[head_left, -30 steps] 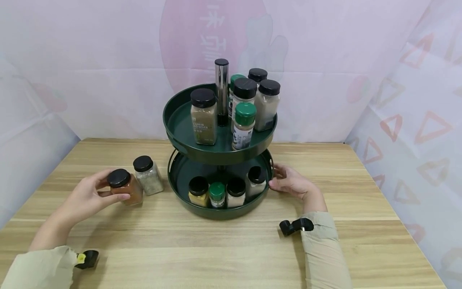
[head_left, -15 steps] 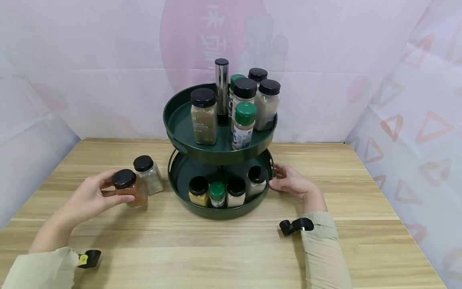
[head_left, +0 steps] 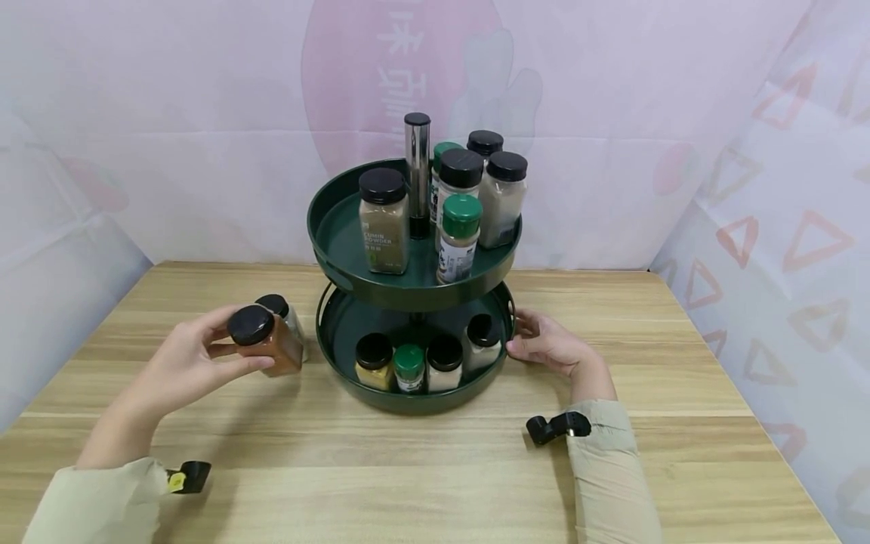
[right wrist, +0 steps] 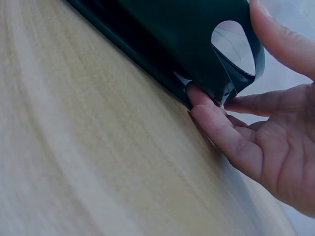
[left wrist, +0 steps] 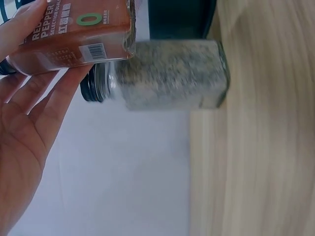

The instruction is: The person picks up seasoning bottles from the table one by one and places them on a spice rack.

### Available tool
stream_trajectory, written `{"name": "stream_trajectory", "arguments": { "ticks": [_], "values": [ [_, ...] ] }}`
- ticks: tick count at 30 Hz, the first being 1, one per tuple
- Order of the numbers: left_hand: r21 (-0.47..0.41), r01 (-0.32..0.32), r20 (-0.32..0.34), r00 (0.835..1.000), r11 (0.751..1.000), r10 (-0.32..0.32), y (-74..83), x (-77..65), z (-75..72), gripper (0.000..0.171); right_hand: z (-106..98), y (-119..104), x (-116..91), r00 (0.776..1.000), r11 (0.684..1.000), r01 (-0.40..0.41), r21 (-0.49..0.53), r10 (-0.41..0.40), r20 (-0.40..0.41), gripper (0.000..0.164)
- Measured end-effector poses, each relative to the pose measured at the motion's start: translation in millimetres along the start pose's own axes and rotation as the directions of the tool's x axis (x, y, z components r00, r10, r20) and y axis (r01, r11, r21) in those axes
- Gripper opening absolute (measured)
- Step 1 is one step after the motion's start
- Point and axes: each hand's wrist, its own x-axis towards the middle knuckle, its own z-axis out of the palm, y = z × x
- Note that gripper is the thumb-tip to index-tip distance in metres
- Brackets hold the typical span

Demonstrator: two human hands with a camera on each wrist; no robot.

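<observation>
My left hand (head_left: pixel 193 363) holds a black-lidded jar of red pepper powder (head_left: pixel 280 353) between thumb and fingers, tilted and raised off the table. Its label reads "RED PEPPER" in the left wrist view, where the jar (left wrist: pixel 78 39) overlaps the upper part of another jar. That second jar (left wrist: pixel 170 73), with a speckled greyish content and a black lid, stands on the table behind it. My right hand (head_left: pixel 553 344) grips the right side of the green two-tier rack's lower tray (head_left: pixel 408 406). In the right wrist view, the thumb lies against the wall (right wrist: pixel 167 34) near its cut-out and fingers reach under the edge.
The upper tray (head_left: pixel 401 293) carries a cumin powder jar (head_left: pixel 384 230), a green-capped bottle (head_left: pixel 458 242) and several other jars around a metal post (head_left: pixel 418 166). Below, several jars, among them a yellow one (head_left: pixel 374 364), stand along the front. Wooden table (head_left: pixel 381 483) surrounds the rack.
My left hand has raised the red pepper jar and carried it rightward, in front of the speckled jar, which it now partly covers. The right hand stays on the tray.
</observation>
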Motion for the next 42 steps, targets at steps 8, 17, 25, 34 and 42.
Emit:
{"name": "stream_trajectory", "arguments": {
  "ticks": [8,17,25,34,42],
  "values": [
    [-0.046,-0.010,-0.064,0.998,0.999,0.007,8.0,17.7,16.4,0.057,0,1,1,1.000,1.000,0.005,-0.005,-0.005,-0.001,0.089],
    [-0.027,0.006,-0.101,0.995,1.000,-0.008,10.2,38.1,37.8,0.058,0,0,0,1.000,1.000,-0.003,0.010,0.003,-0.006,0.090],
    [-0.061,0.080,-0.092,0.992,0.995,-0.085,7.9,52.6,55.1,0.056,0,1,1,1.000,1.000,-0.009,0.007,0.009,-0.010,0.090],
    [-0.073,0.103,-0.029,0.994,0.992,-0.105,5.5,59.2,67.4,0.055,0,2,2,1.000,1.000,-0.002,0.016,0.002,-0.004,0.088],
    [-0.077,0.098,0.015,0.995,0.992,-0.097,3.9,51.1,76.1,0.055,-1,1,1,1.000,1.000,-0.003,0.010,0.004,-0.007,0.092]
  ]
}}
